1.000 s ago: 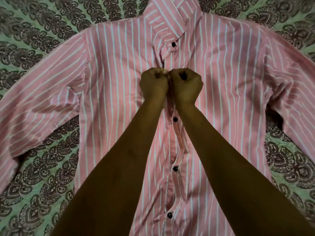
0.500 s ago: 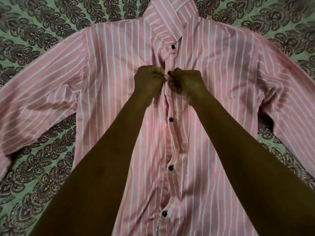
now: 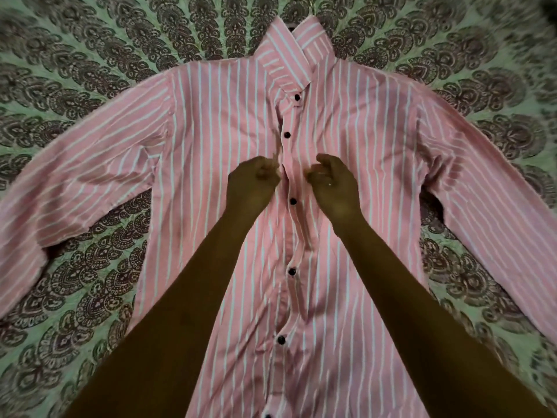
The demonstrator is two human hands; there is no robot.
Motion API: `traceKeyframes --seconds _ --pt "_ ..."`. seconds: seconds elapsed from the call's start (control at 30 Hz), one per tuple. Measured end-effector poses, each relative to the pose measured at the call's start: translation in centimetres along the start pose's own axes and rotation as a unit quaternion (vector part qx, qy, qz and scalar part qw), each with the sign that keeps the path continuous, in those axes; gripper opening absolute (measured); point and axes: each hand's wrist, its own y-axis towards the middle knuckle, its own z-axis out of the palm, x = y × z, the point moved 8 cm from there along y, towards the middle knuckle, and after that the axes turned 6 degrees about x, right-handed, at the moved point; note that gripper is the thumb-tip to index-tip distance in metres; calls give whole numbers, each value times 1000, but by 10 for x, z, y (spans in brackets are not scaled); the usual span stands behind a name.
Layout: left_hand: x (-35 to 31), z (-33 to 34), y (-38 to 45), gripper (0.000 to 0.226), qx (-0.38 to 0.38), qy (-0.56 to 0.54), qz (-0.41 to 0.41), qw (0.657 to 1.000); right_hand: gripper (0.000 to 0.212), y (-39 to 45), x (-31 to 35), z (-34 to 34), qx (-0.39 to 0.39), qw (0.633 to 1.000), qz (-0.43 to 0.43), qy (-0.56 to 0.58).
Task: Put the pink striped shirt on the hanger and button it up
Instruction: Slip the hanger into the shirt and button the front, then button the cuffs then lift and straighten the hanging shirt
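shirt [image 3: 211,146] flat face-up on the patterned bedspread [image 3: 90,40], buttons look done | left hand [image 3: 251,185] pinching the front strip's edge | right hand [image 3: 333,185] loosely curled, holding nothing | risk: tugging that edge could pop a button; hanger not visible

Shirt [image 3: 211,146] on bedspread [image 3: 75,312] (hands above)
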Motion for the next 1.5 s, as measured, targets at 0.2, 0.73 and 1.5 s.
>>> traceKeyframes --seconds 0.2,0.73,1.5 --pt "-9 47 -85 32 65 96 110 987 38 -102 -53 -65 -60 998 24 15" --pt "-72 273 -213 38 217 187 210 935 33 -245 -213 -252 -180 968 147 98" --pt "-150 495 -242 62 280 381 318 822 13 -231 -303 -390 -211 861 229 401"
